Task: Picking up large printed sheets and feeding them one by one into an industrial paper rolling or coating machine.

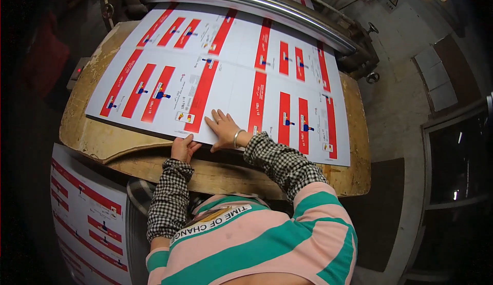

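Note:
A large white printed sheet with red bands and small blue figures lies across a worn wooden table. My right hand rests palm down near the sheet's front edge, its fingers spread; a metal bangle circles the wrist. Just left of it, my left hand touches the same front edge with loosely bent, parted fingers. I cannot make out anything gripped in it. Black-and-white checked sleeve covers are on both forearms. The sheet's far end reaches under a shiny metal roller.
The roller machine's frame with handwheels stands beyond the table. At lower left is another printed sheet with red bands, below the table's level. A dark board leans at the right, near a glass-paned door.

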### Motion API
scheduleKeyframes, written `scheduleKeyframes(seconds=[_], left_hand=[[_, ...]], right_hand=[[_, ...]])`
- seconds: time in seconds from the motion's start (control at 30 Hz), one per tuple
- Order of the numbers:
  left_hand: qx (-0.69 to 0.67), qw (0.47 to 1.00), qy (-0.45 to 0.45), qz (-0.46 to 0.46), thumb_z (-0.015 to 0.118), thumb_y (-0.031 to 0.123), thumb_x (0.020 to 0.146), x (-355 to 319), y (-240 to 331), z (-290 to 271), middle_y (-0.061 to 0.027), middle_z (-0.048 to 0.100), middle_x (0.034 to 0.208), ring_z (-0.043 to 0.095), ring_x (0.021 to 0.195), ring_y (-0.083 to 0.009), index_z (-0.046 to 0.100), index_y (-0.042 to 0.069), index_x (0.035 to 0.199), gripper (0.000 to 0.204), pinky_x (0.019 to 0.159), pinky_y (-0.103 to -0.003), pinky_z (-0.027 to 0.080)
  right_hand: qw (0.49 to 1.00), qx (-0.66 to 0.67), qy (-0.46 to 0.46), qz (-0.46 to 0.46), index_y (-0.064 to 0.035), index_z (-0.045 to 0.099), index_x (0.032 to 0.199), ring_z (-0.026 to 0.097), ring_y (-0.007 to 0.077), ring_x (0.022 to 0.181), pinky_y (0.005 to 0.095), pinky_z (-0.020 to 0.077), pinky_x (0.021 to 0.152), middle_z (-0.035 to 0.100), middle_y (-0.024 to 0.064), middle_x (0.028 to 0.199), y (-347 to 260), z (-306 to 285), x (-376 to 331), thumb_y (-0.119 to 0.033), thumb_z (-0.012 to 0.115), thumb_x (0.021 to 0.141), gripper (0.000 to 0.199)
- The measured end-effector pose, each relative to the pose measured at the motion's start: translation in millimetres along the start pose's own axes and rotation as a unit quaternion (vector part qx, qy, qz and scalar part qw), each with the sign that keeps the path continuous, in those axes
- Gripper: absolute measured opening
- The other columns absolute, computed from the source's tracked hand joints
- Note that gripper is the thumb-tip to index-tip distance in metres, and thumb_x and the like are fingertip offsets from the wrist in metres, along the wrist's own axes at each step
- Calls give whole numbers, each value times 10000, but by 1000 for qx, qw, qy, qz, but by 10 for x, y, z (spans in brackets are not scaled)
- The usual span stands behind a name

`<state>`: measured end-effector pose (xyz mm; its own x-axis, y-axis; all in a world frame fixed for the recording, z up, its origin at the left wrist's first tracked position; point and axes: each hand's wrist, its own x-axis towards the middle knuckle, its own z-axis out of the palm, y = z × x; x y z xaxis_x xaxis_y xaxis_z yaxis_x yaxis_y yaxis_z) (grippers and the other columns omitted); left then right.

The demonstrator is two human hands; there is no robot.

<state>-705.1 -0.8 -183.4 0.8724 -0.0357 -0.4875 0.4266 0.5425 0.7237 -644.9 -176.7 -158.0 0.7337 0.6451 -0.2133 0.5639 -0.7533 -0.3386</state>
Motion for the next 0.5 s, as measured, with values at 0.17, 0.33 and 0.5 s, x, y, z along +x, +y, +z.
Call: scheduleKeyframes(seconds=[0.17, 0.33, 0.5], left_hand=[[-43, 999, 6, -16, 599, 156, 742, -34, 17, 74, -68, 538, 833, 510, 662, -140, 470, 32, 957, 280, 619, -294, 467], [-59, 998, -4, 11, 475, 99, 775, -4, 2, 27, -137, 525, 988, 519, 914, -248, 448, -26, 1027, 282, 734, -375, 461], [-87, 995, 43, 17, 345, 31, 764, 59, -8, 154, -185, 494, 1030, 479, 990, -294, 412, -83, 1063, 327, 836, -458, 419]], right_hand=[[986, 72, -143, -47, -8, 520, 1015, 402, 334, 1077, 333, 364, 860, 442, 198, 1147, 115, -331, 67, -301, 617, 628, 496], [972, 219, 53, -66, -7, 580, 861, 577, 284, 752, 303, 451, 674, 596, 167, 829, 26, -772, -101, -148, 518, 717, 211], [978, 190, 47, -69, 14, 566, 893, 557, 293, 858, 316, 448, 742, 559, 165, 980, 13, -661, -225, -159, 539, 718, 247]])
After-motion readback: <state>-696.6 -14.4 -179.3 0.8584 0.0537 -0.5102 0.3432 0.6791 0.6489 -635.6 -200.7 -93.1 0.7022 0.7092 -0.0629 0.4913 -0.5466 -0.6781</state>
